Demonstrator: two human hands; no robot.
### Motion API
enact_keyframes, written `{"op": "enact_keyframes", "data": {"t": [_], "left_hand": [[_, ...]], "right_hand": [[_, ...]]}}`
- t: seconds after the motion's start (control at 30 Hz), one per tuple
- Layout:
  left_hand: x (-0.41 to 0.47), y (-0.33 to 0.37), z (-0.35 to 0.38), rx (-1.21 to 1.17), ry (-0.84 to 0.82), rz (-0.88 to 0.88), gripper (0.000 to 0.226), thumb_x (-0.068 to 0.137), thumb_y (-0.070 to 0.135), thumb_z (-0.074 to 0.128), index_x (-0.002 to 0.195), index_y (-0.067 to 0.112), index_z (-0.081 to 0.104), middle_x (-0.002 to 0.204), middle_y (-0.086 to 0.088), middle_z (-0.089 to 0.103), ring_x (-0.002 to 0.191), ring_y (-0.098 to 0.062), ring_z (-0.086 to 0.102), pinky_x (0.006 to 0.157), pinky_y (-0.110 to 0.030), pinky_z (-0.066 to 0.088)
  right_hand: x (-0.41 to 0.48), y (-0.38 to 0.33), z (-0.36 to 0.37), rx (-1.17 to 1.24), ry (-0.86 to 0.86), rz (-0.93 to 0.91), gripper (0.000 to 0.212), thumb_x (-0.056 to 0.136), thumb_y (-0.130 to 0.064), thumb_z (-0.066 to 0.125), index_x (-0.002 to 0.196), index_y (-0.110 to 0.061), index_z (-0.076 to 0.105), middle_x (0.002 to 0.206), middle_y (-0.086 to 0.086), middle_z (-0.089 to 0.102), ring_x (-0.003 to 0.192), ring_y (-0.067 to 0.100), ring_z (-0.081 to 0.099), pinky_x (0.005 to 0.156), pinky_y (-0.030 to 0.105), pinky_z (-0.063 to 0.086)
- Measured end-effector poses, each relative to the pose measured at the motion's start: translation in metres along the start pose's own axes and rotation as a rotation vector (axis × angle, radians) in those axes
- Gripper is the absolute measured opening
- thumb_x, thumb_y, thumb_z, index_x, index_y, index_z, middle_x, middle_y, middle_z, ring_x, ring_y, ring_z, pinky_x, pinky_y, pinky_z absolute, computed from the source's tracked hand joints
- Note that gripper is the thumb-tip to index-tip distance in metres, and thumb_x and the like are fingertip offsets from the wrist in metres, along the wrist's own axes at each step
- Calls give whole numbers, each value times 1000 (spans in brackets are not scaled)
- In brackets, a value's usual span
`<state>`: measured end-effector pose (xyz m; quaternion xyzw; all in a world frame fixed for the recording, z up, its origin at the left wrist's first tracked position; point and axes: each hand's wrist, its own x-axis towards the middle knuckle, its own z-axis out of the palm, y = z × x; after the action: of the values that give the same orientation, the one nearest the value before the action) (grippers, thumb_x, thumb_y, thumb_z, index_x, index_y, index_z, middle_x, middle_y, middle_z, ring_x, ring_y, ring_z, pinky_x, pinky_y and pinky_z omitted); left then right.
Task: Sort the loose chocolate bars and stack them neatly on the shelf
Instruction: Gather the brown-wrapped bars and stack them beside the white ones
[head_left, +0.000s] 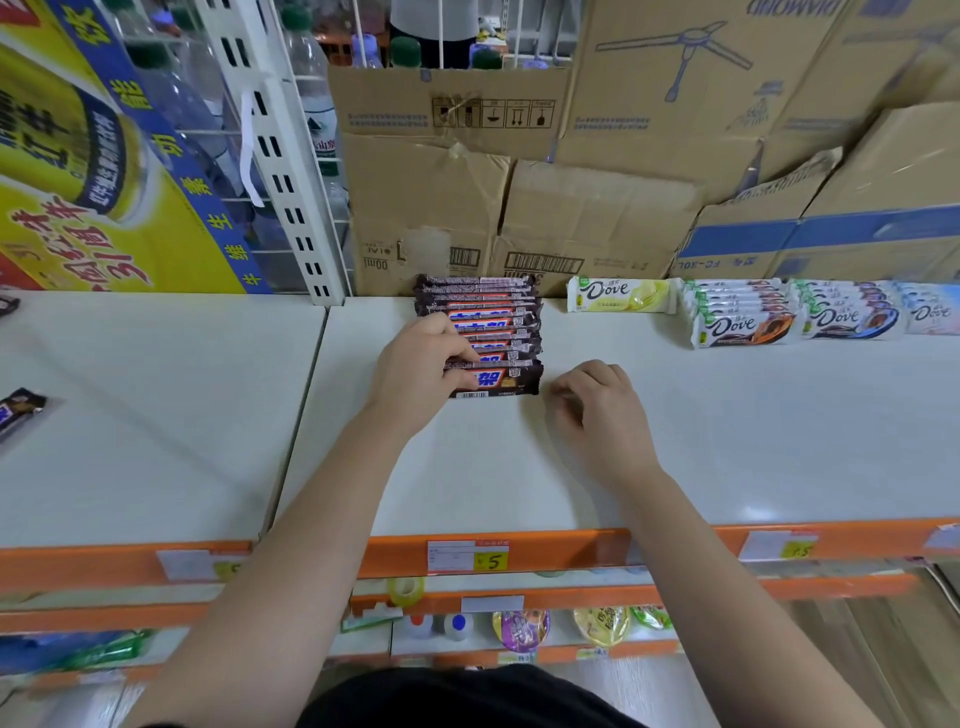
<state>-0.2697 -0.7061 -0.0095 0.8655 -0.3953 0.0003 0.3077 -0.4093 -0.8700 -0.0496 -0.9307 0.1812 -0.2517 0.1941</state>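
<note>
Shelf (727, 441), white and flat, fills the middle of the frame, with an orange rail (561, 551) along its near edge and a price tag (467, 556) marked 5 clipped to it. Dark bars (498, 322) lie in one overlapping row at centre, running from the cardboard boxes (457, 208) at the back towards the viewer. The front bar (506, 382) is nearest, with its barcode edge down on the shelf.

The left hand (415, 374) reaches in from the lower left and lies over the left end of this row. Its fingers are curled across the nearest few bars, and the thumb and forefinger pinch the left end of the front bar. The right hand (597, 410) sits on the shelf just right of the row, close to the front bar's right end but not touching it. Its fingers are loosely curled under and nothing shows in them.

To the right, at the back of the shelf, a yellow Dove bar (618, 295) lies alone. Beyond it three Dove stacks stand side by side: an orange stack (743, 319), a blue stack (847, 314) and a pale stack (930, 312) at the right edge. At the far left edge of the frame a loose bar (18, 410) lies on the next shelf panel, well apart from the row. A yellow poster (78, 156) fills the upper left.
</note>
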Motion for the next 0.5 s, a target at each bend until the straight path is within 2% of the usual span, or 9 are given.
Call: {"op": "enact_keyframes", "data": {"t": [0.13,0.23,0.37,0.5], "left_hand": [[3,-2,0,64,18,5,30,69,27,79,94,17,67,92,2,60,88,-19,54,78,-36,46],[2,-7,-1,110,22,8,33,72,34,76,99,20,64,99,2,59,93,-18,54,83,-36,45],[-7,-23,-16,185,70,-1,25,84,38,63,103,20,63,103,1,61,97,-19,54,84,-35,41],[-35,-59,-49,279,151,-97,22,89,37,55,102,22,65,101,2,64,97,-23,57,83,-36,41]], "right_hand": [[0,0,0,1,-4,-13,13,79,-14,56,83,-14,69,84,1,62,80,25,52,71,35,47],[2,-4,-2,8,14,-11,10,79,-10,60,83,-14,68,85,2,62,81,26,53,72,35,46],[16,-24,-4,3,9,-143,14,81,-7,58,90,-11,68,92,7,63,85,30,55,75,36,46],[36,-69,14,91,-26,-251,13,80,-5,62,91,-10,67,93,7,63,88,28,54,79,33,43]]}}
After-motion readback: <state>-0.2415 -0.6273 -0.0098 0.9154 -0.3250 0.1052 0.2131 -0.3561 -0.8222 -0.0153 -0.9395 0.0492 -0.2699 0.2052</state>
